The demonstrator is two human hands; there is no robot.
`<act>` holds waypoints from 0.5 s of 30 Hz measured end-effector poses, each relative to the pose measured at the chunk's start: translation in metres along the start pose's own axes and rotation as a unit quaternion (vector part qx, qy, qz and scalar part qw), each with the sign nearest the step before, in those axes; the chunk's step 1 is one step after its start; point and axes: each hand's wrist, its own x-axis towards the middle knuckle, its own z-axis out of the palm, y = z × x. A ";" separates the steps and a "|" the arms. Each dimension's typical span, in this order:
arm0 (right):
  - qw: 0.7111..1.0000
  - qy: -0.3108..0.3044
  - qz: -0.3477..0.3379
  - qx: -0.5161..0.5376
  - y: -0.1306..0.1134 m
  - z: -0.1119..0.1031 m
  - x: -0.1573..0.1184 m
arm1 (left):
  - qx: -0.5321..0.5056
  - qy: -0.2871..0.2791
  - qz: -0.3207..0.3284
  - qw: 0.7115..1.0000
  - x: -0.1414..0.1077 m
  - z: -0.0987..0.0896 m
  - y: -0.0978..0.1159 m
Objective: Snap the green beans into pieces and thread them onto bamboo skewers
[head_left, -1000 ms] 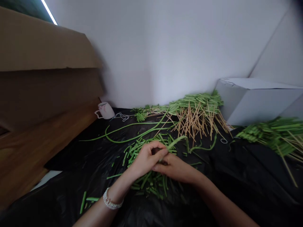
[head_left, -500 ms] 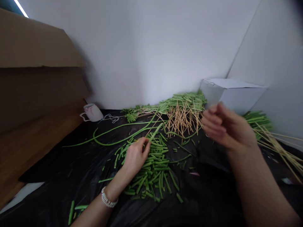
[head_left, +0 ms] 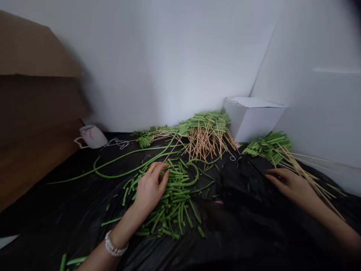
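Across the top of the frame, wall: pale, and the goods stand along its foot, perhaps to spare room nearer the hands.
Black sheet: spans the lower frame beside bare wood, presumably laid to catch scraps.
Cardboard box: upper left, in front of the wall.
White box: right of centre, against the wall.
Cut stalks: a loose green heap at lower centre, probably kept there for easy reach.
Back bundle: centre, near the white box, its green rows threaded on sticks that point toward the viewer, likely keeping the rows together.
Right bundle: right of frame, similar, its sticks slanting to the lower right.
Left hand: over the heap's left side, fingers curled, a narrow gap to the thumb; whether it grips a stalk, I cannot tell.
Right hand: lower right, beside the right bundle's sticks, loosely curled; its grip cannot be made out.
Mug: left, upright.
Long stalks: thin, looping left of centre.
Bracelet: on the left wrist.
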 end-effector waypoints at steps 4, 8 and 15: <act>0.986 0.050 -0.002 -0.162 0.040 0.009 -0.014 | -0.004 -0.007 0.000 1.000 0.001 0.001 -0.001; 0.964 0.007 0.043 -0.261 0.034 0.008 -0.021 | -0.010 -0.001 0.002 1.000 0.000 0.000 0.000; 0.936 -0.031 0.110 -0.333 0.007 0.005 -0.009 | -0.008 0.000 0.010 1.000 -0.001 0.000 -0.001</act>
